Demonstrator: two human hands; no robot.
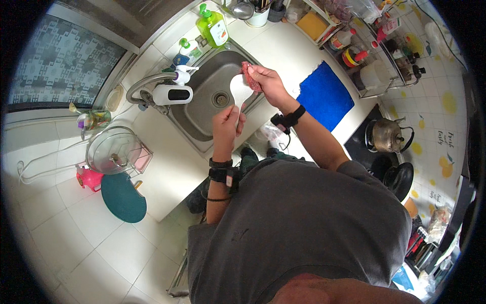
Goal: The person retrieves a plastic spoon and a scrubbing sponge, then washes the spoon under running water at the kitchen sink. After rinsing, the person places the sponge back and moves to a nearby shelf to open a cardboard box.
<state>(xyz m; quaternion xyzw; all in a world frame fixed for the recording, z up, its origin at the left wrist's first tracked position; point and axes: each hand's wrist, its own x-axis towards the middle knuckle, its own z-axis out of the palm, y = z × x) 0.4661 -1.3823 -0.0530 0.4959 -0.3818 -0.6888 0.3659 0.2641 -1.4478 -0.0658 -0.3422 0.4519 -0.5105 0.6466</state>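
My left hand point(226, 123) grips the handle of a white rice paddle point(240, 88), whose broad head points away from me over the sink. In my right hand point(267, 83) is a red scrubbing cloth point(251, 79), pinched between thumb and fingers against the right edge of the paddle's head. Below both hands lies the stainless steel sink point(203, 81), with its drain point(220, 99) showing to the left of the paddle. A curved faucet with a white water heater unit point(172, 95) reaches over the basin from the left.
Behind the sink stand a green pump bottle point(212, 28) and a smaller soap bottle point(190, 49). A blue cloth point(325, 97) lies on the right counter, near a kettle point(386, 135) on the stove. To the left are a glass lid point(114, 150) and a dark green board point(123, 197).
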